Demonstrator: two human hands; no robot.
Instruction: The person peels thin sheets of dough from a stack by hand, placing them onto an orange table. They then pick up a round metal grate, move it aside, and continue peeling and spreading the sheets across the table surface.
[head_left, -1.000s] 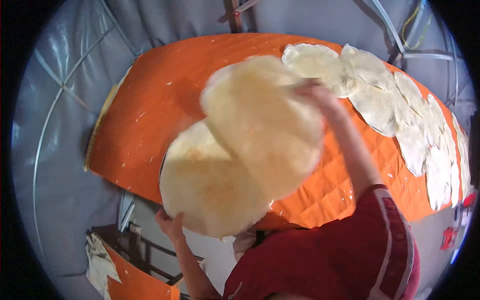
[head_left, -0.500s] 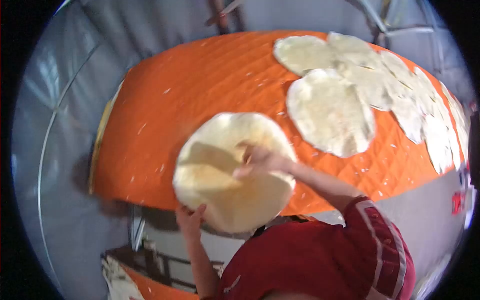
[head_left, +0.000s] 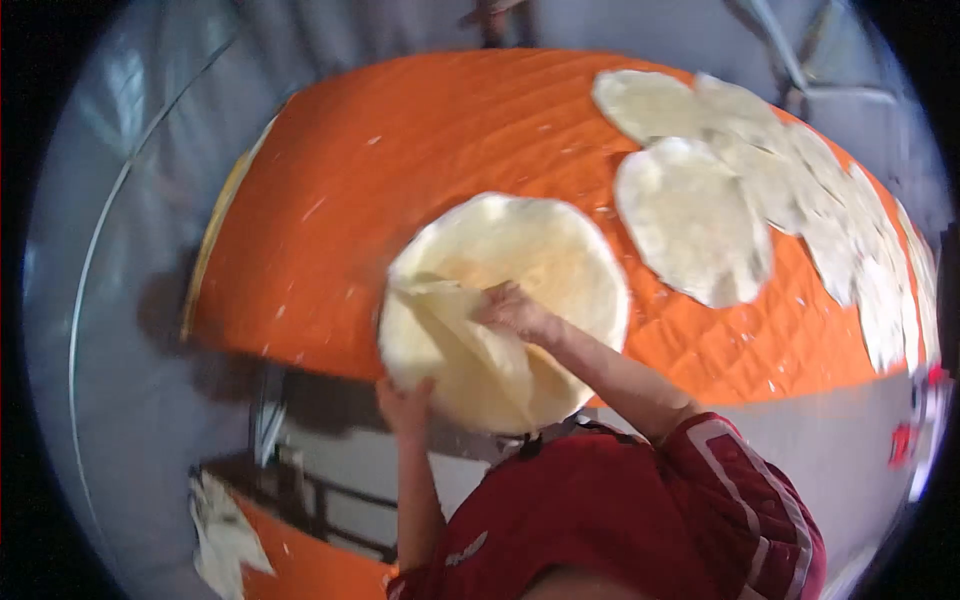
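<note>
A large round pale flatbread [head_left: 550, 240], or a stack of them, is held at the orange table's front edge, partly past it. At its lower left rim is my left hand [head_left: 405, 408], closed on the edge, with the fingers partly hidden. Over its middle, my right hand [head_left: 515, 312] pinches a thin flatbread sheet [head_left: 465, 325], which is raised into a fold above the layer beneath. The fold's lower part hangs toward my body.
An orange quilted cloth [head_left: 330, 240] with white flecks covers the table. A single flatbread [head_left: 695, 220] lies to the right, beside several overlapping flatbreads [head_left: 800, 190]. Grey sheeting [head_left: 120, 270] hangs at the left. Below left is another orange surface [head_left: 310, 565] with pale pieces [head_left: 225, 535].
My right hand has closed on the thin sheet and lifted it into a fold. The view has shifted slightly. My left hand stays at the lower left rim.
</note>
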